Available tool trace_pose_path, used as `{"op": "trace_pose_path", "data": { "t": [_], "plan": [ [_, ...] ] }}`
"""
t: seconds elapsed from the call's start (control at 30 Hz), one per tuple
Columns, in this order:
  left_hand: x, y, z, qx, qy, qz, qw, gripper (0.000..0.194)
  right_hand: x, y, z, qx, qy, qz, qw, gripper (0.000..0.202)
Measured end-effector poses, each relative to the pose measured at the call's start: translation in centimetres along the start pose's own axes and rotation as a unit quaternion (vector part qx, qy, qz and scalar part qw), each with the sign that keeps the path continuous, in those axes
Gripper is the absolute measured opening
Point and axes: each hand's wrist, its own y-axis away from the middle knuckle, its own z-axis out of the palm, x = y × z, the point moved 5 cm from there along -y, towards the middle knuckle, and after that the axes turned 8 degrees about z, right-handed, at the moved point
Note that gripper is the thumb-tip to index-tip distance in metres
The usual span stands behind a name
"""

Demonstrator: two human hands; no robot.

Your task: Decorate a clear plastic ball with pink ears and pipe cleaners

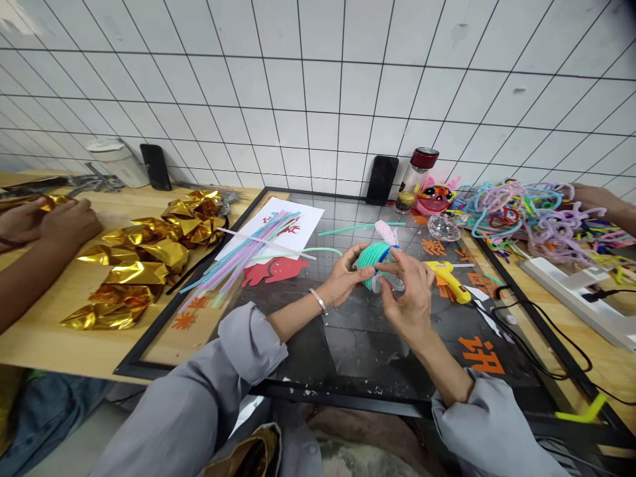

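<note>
Green coiled piece, right of frame centre, is gripped by the left hand; blue strand is touched by the right hand, pinch not discernible. Coils may be loosened by uneven pressure; glue gun could be knocked by right-hand drift.

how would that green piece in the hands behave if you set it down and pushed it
The green piece may roll or wobble, since its side looks rounded. It is probably light, as the fingers of the left hand and right hand support it clear of the table.
</note>
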Motion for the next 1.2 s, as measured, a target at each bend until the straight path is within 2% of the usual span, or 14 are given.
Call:
{"op": "trace_pose_path", "data": {
  "t": [0.27, 0.63, 0.83, 1.2],
  "plan": [
    [-0.02, -0.01, -0.03, 0.004, 0.016, -0.001, 1.0, 0.063, -0.05, 0.02, -0.01, 0.007, 0.0, -0.003, 1.0, 0.053],
    [-0.23, 0.09, 0.01, 0.009, 0.031, -0.011, 0.999, 0.065, 0.13, 0.0, -0.05, 0.011, -0.023, 0.009, 1.0, 0.047],
    [-0.35, 0.14, -0.03, 0.008, 0.02, -0.006, 1.0, 0.062, 0.36, 0.17, 0.22, 0.008, -0.036, 0.033, 0.999, 0.042],
    [0.04, 0.4, 0.53, 0.021, -0.001, -0.001, 1.0, 0.071, 0.35, 0.33, 0.62, 0.034, -0.056, 0.109, 0.992, 0.039]
  ]
}}
